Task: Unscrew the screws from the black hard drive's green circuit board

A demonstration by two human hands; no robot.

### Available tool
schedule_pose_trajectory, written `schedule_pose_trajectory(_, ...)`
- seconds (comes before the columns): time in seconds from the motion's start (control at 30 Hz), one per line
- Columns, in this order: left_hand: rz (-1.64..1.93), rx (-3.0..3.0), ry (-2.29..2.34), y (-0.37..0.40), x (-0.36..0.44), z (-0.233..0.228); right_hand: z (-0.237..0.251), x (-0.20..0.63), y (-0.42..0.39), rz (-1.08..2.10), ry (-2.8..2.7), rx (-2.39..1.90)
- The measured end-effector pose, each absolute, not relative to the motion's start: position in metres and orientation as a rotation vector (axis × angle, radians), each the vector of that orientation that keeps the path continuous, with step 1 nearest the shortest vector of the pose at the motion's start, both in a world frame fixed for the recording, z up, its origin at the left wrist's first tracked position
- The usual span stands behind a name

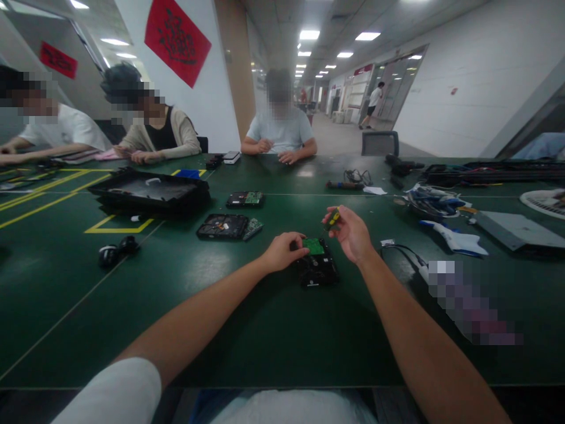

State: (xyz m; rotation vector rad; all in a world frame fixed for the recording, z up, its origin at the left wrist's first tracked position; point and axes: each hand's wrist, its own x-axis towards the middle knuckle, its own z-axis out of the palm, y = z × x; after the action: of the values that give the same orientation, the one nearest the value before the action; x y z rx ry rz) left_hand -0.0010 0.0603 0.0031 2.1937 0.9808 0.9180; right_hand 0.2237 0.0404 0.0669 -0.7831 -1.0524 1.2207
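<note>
The black tray (pixel 188 194) lies on the left of the green table (pixel 247 330), with a pale strip (pixel 153 181) inside it. Nearer the middle, a black casing (pixel 212 227) shows a bright piece on its face; a loose board (pixel 253 228) leans against its right side. A second drive (pixel 245 199) lies just beyond. On the right, a grey case (pixel 521 228) rests on the table, its inside hidden from this view, near a white glove (pixel 459 238).

The drive (pixel 318 271) being handled lies flat in front of the person, green board at its far end. The left hand (pixel 285 250) touches its far left corner, thumb on the board's edge; I cannot tell whether the fingers clamp it or only rest there. The right hand (pixel 351 232) is raised just off the drive's far right corner, fingers closed on a yellow-and-black driver (pixel 333 219).

Bare tabletop runs from the drive to the near edge, and left to a black cable (pixel 118 252). On the right, the forearm lies between the drive and a white lead (pixel 422 271). Across the far edge, a co-worker (pixel 279 132) rests both forearms.
</note>
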Motion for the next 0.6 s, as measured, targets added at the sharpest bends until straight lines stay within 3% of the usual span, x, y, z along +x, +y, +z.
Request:
schedule_pose_trajectory(0.37,0.899,2.201,1.013,0.061,-0.0009,0.0019,0.0671,0.223,0.04,1.271,-1.007,-0.777)
schedule_pose_trajectory(0.6,0.91,2.198,0.992,0.0637,-0.0011,-0.0016,0.066,0.2211,0.04,1.133,-1.053,-0.797)
